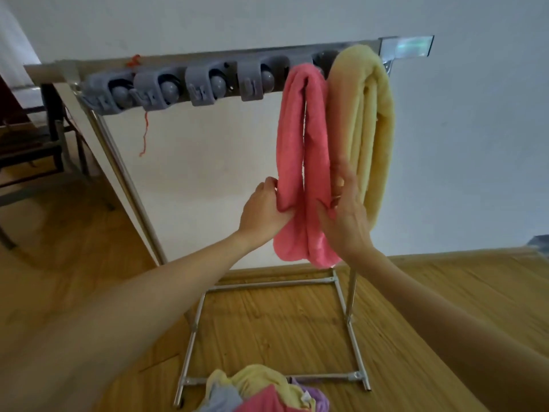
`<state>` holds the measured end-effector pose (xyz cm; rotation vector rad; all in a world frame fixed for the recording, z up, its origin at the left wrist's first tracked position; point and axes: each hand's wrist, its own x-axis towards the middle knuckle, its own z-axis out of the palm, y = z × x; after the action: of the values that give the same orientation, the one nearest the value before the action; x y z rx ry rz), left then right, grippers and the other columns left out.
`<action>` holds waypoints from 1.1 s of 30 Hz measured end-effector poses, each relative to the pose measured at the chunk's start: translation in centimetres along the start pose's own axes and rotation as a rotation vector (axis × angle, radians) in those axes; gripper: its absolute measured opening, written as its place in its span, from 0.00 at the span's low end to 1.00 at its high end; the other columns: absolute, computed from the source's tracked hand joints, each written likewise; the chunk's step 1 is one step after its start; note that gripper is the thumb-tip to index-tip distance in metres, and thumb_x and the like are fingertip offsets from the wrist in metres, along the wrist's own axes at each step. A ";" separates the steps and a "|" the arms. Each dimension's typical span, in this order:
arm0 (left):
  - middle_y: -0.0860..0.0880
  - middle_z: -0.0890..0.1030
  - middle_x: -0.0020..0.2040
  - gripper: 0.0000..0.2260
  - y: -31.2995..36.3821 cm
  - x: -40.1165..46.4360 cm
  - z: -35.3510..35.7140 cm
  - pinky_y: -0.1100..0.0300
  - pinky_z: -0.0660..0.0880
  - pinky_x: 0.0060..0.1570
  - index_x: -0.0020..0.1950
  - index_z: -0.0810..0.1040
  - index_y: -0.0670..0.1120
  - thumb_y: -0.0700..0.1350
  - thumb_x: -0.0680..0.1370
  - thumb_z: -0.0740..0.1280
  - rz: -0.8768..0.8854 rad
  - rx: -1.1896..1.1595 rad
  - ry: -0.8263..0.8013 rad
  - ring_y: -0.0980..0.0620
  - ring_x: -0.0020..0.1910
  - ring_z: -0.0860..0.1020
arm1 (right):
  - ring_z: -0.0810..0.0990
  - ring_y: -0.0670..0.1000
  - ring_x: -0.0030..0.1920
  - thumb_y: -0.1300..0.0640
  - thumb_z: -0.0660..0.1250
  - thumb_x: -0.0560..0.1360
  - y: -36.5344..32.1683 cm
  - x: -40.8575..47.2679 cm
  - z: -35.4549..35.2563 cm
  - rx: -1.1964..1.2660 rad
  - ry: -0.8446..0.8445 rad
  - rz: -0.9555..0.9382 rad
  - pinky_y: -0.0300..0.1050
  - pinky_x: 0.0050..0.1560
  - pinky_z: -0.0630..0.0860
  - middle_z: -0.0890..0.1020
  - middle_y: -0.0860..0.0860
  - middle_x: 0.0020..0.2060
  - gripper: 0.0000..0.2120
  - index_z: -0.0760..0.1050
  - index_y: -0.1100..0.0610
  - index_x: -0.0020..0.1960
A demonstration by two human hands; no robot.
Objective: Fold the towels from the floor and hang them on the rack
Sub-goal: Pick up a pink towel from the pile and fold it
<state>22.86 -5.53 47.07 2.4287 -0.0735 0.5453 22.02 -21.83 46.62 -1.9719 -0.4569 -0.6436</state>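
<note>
Pink towel (300, 162), folded, draped over the top bar of the rack (208, 59) and hanging in two thick lobes with a narrow gap between them; it sits at about 1 o'clock from the picture's centre. Left hand (263, 208) at the 9 o'clock side of the towel's lower part, its fingers (271, 185) curled round the left lobe's edge and the thumb pressed in below, so that the cloth is pinched. Right hand (346, 215) at the towel's 3 o'clock side, its fingers straight and close together, laid flat between the pink towel and the yellow towel (371, 129); the thumb touches the pink cloth. Yellow towel folded thick over the same bar, just beside the pink one at its 3 o'clock, the two touching near the top. Grey clips (184, 86) in a row along the bar toward 9 o'clock; a red thread (145, 135) dangling beneath them. Pile of towels (261, 391), yellow, pink, blue and purple, on the wooden floor (416, 307) at 6 o'clock, by the rack's base frame. White wall (475, 144) behind the rack; dark furniture (32, 135) at 9 o'clock.
</note>
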 end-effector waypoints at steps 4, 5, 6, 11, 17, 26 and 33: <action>0.44 0.82 0.44 0.09 -2.9 -0.7 2.7 0.48 0.77 0.40 0.50 0.78 0.40 0.42 0.73 0.69 -0.117 -0.089 -0.014 0.43 0.42 0.80 | 0.76 0.49 0.47 0.64 0.67 0.72 0.8 -0.7 1.3 -0.076 0.069 -0.034 0.40 0.48 0.73 0.73 0.50 0.57 0.15 0.74 0.59 0.58; 0.44 0.82 0.42 0.07 -3.8 -0.9 3.2 0.48 0.77 0.40 0.48 0.78 0.39 0.42 0.73 0.69 -0.130 -0.123 0.027 0.43 0.40 0.80 | 0.74 0.48 0.41 0.65 0.67 0.71 0.9 -0.9 1.5 -0.072 0.086 -0.024 0.38 0.42 0.71 0.73 0.50 0.51 0.07 0.75 0.58 0.48; 0.44 0.81 0.40 0.06 -4.6 -1.2 3.5 0.48 0.76 0.38 0.45 0.77 0.38 0.41 0.73 0.69 -0.133 -0.145 0.077 0.43 0.38 0.79 | 0.71 0.47 0.36 0.66 0.66 0.71 1.0 -1.1 1.6 -0.063 0.105 -0.009 0.36 0.37 0.68 0.73 0.49 0.46 0.07 0.72 0.56 0.39; 0.53 0.69 0.32 0.12 -7.5 -3.0 3.3 0.71 0.63 0.29 0.36 0.67 0.44 0.40 0.75 0.69 -0.040 -0.147 0.261 0.57 0.29 0.66 | 0.67 0.45 0.33 0.64 0.56 0.75 0.4 -2.3 2.2 0.064 0.131 0.043 0.37 0.31 0.67 0.69 0.50 0.35 0.06 0.64 0.57 0.40; 0.55 0.65 0.33 0.13 -8.6 -3.9 2.7 0.70 0.60 0.29 0.37 0.65 0.45 0.39 0.73 0.69 0.046 -0.108 0.307 0.60 0.30 0.64 | 0.67 0.41 0.28 0.66 0.53 0.75 0.0 -2.9 4.5 0.092 0.155 0.010 0.34 0.28 0.64 0.66 0.44 0.33 0.06 0.61 0.58 0.49; 0.57 0.63 0.33 0.12 -8.3 -4.7 3.7 0.71 0.62 0.30 0.37 0.64 0.45 0.39 0.73 0.68 0.070 -0.098 0.320 0.59 0.29 0.63 | 0.69 0.44 0.28 0.70 0.52 0.70 0.1 -1.5 6.9 -0.056 0.159 -0.035 0.43 0.27 0.68 0.66 0.42 0.33 0.21 0.63 0.65 0.63; 0.49 0.69 0.40 0.08 -9.5 -7.5 7.2 0.66 0.61 0.33 0.42 0.71 0.41 0.43 0.76 0.67 0.110 -0.030 0.152 0.54 0.32 0.67 | 0.72 0.40 0.34 0.69 0.56 0.71 4.0 -4.4 6.9 -0.075 0.022 -0.030 0.37 0.36 0.73 0.69 0.40 0.37 0.23 0.61 0.67 0.67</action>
<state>20.44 -2.97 33.46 2.3560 -0.1500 0.7709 22.49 -17.72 38.44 -2.0302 -0.4555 -0.7092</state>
